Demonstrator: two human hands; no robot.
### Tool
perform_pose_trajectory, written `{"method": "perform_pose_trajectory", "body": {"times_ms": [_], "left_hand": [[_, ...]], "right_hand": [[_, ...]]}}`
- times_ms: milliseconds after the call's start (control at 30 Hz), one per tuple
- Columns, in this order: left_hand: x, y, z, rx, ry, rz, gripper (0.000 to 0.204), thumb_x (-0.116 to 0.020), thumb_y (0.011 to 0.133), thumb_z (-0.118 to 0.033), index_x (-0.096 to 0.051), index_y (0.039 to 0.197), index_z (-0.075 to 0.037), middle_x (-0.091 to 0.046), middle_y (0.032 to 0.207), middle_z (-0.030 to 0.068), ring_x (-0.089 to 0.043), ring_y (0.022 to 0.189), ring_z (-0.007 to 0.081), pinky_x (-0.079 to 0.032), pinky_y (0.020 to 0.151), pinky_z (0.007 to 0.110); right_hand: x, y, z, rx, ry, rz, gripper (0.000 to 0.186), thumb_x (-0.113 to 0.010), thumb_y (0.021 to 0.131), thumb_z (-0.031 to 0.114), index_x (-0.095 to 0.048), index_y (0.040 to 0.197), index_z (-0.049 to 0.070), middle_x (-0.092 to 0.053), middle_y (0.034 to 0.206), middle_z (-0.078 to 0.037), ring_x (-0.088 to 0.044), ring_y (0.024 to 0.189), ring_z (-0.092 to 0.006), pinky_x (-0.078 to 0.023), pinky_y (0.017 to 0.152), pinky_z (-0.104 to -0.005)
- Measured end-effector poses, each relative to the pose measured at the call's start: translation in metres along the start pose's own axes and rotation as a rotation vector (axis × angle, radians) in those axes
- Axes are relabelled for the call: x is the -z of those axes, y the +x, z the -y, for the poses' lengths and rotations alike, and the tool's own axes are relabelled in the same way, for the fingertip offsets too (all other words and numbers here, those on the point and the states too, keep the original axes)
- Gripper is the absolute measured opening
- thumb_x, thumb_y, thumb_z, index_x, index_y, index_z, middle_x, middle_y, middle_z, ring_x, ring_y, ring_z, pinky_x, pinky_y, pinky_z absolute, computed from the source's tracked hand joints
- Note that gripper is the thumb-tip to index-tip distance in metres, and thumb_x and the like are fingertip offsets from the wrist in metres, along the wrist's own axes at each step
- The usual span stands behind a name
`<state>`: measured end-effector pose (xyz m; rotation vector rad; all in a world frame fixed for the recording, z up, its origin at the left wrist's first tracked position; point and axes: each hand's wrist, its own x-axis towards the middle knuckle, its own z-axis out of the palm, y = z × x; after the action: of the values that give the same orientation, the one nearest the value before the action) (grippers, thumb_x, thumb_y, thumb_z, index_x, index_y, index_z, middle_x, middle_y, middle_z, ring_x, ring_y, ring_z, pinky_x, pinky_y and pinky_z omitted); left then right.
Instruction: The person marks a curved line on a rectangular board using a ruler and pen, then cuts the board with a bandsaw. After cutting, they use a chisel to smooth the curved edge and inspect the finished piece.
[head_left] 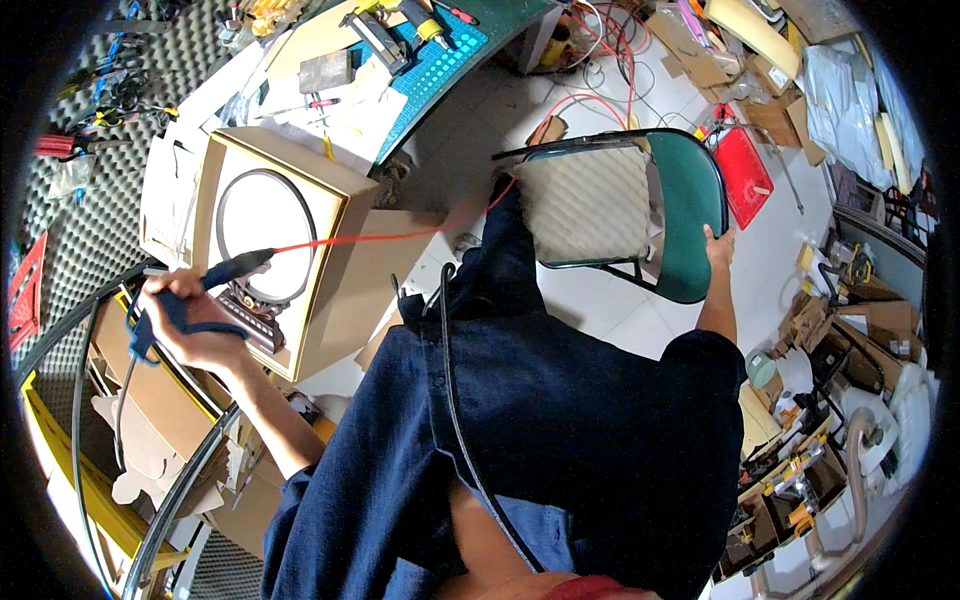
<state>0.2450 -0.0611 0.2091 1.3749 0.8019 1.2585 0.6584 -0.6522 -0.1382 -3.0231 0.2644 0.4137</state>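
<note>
Nearest the camera is the person's dark blue jacket [560,440], with a black cord [455,400] running down its front.

The left hand [195,325] is out to the left, its fingers [175,290] closed around the dark blue handle of a handheld tool [225,272]. A blue strap loop hangs off the handle below the hand. The tool's tip points right, at the lower rim of a black ring [265,235] framing a white round panel, and a red cable [400,235] runs from it to the right across the picture toward the floor. The ring sits in the face of a cardboard box [335,255] lying on the counter [90,250], which is covered in grey ridged foam. Just below the hand, at the box's lower edge, stands a small dark ornate piece [250,315].

The right hand [718,245] is stretched well away to the right, fingers gripping the edge of the backrest of a green chair [690,200]. Its seat carries a grey quilted pad [585,205], and it stands on the pale tiled floor [600,310].

Farther off, a blue cutting mat [440,60] with tools lies on the counter's far end, and a flat red case [745,175] lies on the floor beyond the chair.
</note>
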Motion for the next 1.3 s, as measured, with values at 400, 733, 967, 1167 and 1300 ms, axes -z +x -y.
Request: {"method": "perform_pose_trajectory", "body": {"times_ms": [400, 733, 967, 1167, 1300], "left_hand": [[-0.049, -0.082, 0.080, 0.344, 0.204, 0.418, 0.013, -0.051, 0.092, -0.018, -0.052, 0.088, -0.005, -0.053, 0.076, 0.0054, -0.053, 0.073, 0.0146, -0.046, 0.077, 0.034], [-0.014, -0.104, 0.134, 0.358, 0.332, 0.343, 0.006, -0.050, 0.092, -0.009, -0.051, 0.096, -0.005, -0.055, 0.086, 0.0067, -0.057, 0.082, 0.0169, -0.046, 0.080, 0.033], [-0.005, -0.135, 0.166, 0.558, 0.456, 0.379, 0.006, -0.050, 0.089, -0.006, -0.052, 0.095, -0.005, -0.056, 0.090, 0.0058, -0.053, 0.087, 0.0149, -0.041, 0.084, 0.028], [-0.007, -0.148, 0.189, 0.497, 0.777, 0.555, 0.007, -0.048, 0.090, -0.006, -0.050, 0.097, -0.003, -0.052, 0.086, 0.0074, -0.052, 0.082, 0.0164, -0.041, 0.077, 0.028], [0.001, -0.172, 0.228, 0.614, 0.654, 0.442, 0.011, -0.049, 0.093, -0.011, -0.049, 0.101, -0.004, -0.053, 0.089, 0.0072, -0.051, 0.081, 0.0130, -0.043, 0.075, 0.025]], "right_hand": [[0.043, -0.066, 0.152, 0.573, -0.162, -0.357, 0.075, -0.064, 0.076, 0.011, -0.025, 0.141, 0.015, -0.027, 0.144, -0.013, -0.025, 0.133, -0.0308, -0.016, 0.109, -0.0532], [-0.046, -0.017, 0.243, 0.823, -0.351, -0.149, 0.042, -0.062, 0.074, 0.016, -0.054, 0.115, 0.009, -0.047, 0.126, -0.011, -0.035, 0.127, -0.0263, -0.021, 0.108, -0.0479], [-0.099, 0.025, 0.269, 0.823, -0.660, -0.312, 0.032, -0.048, 0.085, 0.017, -0.054, 0.116, 0.011, -0.047, 0.127, -0.010, -0.039, 0.125, -0.0239, -0.017, 0.108, -0.0522], [-0.071, 0.100, 0.231, 0.526, -0.963, 0.026, 0.051, -0.064, 0.078, 0.046, -0.057, 0.114, 0.011, -0.056, 0.119, -0.009, -0.049, 0.117, -0.0254, -0.030, 0.100, -0.0495], [-0.036, 0.101, 0.245, 0.635, -0.827, 0.106, 0.058, -0.069, 0.067, 0.058, -0.065, 0.092, 0.006, -0.066, 0.089, -0.010, -0.064, 0.087, -0.0241, -0.049, 0.078, -0.0367]]}}
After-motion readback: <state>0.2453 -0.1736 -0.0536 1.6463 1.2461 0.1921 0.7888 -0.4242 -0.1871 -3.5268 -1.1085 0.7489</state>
